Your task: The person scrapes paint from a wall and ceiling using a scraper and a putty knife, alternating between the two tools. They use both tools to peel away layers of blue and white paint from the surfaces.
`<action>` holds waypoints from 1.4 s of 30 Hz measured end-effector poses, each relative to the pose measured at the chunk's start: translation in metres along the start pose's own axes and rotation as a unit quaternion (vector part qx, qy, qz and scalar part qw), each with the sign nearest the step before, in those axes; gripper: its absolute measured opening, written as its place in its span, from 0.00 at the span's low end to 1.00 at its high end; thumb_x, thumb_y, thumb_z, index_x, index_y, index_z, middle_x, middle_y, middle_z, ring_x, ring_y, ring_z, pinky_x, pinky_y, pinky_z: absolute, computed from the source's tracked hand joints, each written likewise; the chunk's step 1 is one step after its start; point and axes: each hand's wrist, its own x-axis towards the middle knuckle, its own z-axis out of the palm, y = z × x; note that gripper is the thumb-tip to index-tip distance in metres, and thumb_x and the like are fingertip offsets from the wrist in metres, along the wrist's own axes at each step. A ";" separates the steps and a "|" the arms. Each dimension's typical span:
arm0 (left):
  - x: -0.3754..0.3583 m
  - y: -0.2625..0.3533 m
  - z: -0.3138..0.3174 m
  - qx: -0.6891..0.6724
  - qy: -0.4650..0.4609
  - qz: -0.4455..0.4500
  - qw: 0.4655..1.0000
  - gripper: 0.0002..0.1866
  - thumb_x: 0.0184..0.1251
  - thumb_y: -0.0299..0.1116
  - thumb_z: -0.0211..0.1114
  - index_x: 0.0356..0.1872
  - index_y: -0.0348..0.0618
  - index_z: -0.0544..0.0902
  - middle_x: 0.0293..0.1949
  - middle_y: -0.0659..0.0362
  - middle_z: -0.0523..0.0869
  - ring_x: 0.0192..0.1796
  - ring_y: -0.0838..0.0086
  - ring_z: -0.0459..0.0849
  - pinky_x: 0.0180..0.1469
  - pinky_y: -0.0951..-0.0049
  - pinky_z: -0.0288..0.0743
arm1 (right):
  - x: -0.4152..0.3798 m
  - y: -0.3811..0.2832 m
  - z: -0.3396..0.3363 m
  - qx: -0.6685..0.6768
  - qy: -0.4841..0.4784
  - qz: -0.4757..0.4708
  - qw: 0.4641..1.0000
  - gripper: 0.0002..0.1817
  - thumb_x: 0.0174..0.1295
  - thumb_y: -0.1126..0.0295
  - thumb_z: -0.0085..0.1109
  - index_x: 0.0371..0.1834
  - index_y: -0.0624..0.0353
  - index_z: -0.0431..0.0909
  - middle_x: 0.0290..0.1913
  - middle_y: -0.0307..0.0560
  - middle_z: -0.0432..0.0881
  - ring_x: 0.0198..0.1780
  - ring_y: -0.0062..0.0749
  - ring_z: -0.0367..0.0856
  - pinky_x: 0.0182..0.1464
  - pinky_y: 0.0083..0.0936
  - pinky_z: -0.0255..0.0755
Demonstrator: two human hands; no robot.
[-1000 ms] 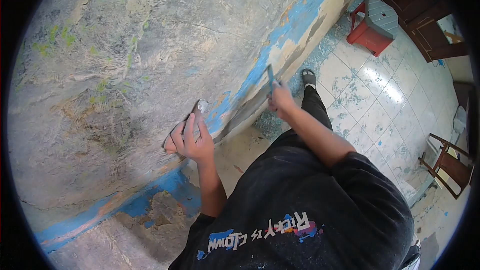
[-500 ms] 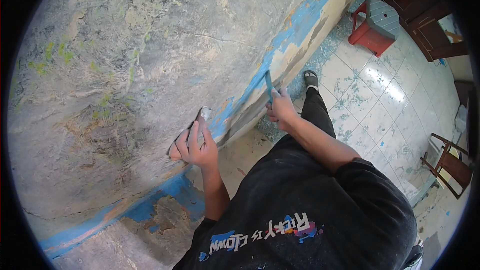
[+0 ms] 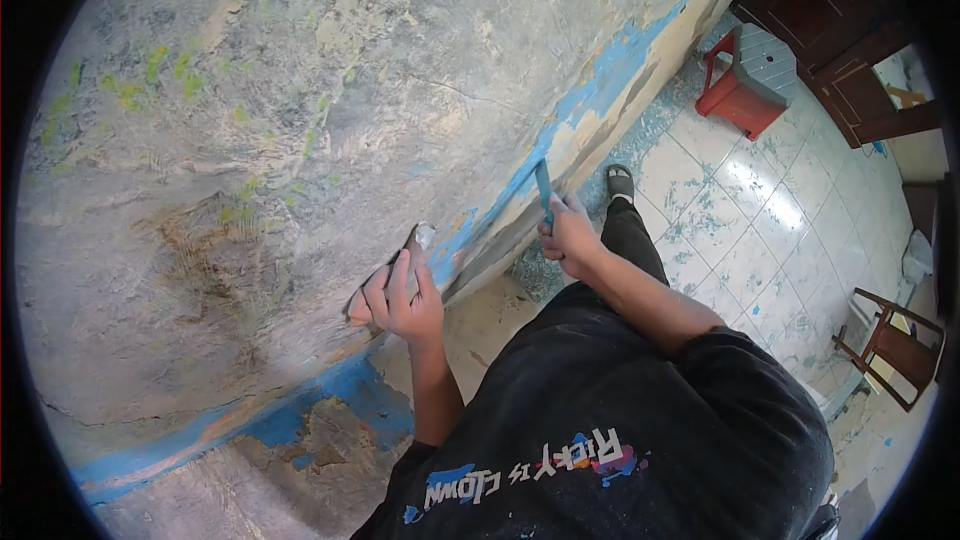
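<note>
My right hand [image 3: 575, 238] is wrapped round a narrow teal-blue scraper [image 3: 545, 182]. The scraper's tip meets a strip of blue paint [image 3: 520, 180] that runs along the lower part of the wall [image 3: 400, 140]. Around that strip the surface is bare, patchy grey and cream. My left hand [image 3: 402, 302] rests against the wall with its fingers apart, just beside the strip. A small whitish patch [image 3: 425, 235] shows right above its fingertips.
A red step stool [image 3: 745, 85] with a grey top stands by dark wooden furniture [image 3: 830, 30]. Paint flakes litter the tiled floor [image 3: 710, 230]. At the right lies a brown wooden chair [image 3: 900, 350]. My sandalled foot [image 3: 620, 183] is close to the wall's base.
The view has shifted slightly, so the wall and stool appear lower. My right hand keeps the scraper on the blue strip, and my left hand stays against the wall.
</note>
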 end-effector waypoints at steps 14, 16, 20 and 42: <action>0.000 0.005 -0.005 -0.008 0.013 -0.029 0.999 0.14 0.49 0.30 0.79 0.40 0.53 0.91 0.38 0.62 0.83 0.46 0.63 0.74 0.52 0.63 0.64 | 0.068 -0.005 -0.035 0.056 0.016 0.022 0.998 0.09 0.79 0.55 0.39 0.53 0.43 0.60 0.29 0.41 0.66 0.20 0.22 0.60 0.18 0.22 0.53; 0.002 0.003 -0.005 -0.014 0.014 -0.024 1.000 0.15 0.49 0.30 0.79 0.40 0.53 0.91 0.39 0.63 0.83 0.46 0.63 0.74 0.51 0.63 0.64 | 0.027 -0.012 -0.011 0.029 -0.006 0.009 1.000 0.09 0.79 0.55 0.40 0.52 0.43 0.59 0.29 0.41 0.66 0.20 0.22 0.60 0.18 0.22 0.53; 0.001 0.005 -0.005 -0.014 0.008 -0.038 0.999 0.16 0.48 0.30 0.79 0.41 0.56 0.91 0.39 0.67 0.84 0.47 0.65 0.73 0.51 0.62 0.60 | -0.007 -0.014 0.007 0.010 0.008 -0.009 1.000 0.08 0.79 0.57 0.40 0.50 0.44 0.58 0.30 0.42 0.67 0.20 0.22 0.60 0.18 0.21 0.52; 0.003 0.007 -0.008 -0.046 0.025 -0.097 0.994 0.18 0.48 0.35 0.78 0.43 0.65 0.91 0.38 0.70 0.83 0.46 0.66 0.71 0.55 0.61 0.57 | -0.020 -0.018 -0.005 0.019 -0.067 0.041 0.997 0.07 0.81 0.57 0.38 0.51 0.44 0.59 0.29 0.40 0.66 0.18 0.19 0.57 0.17 0.18 0.49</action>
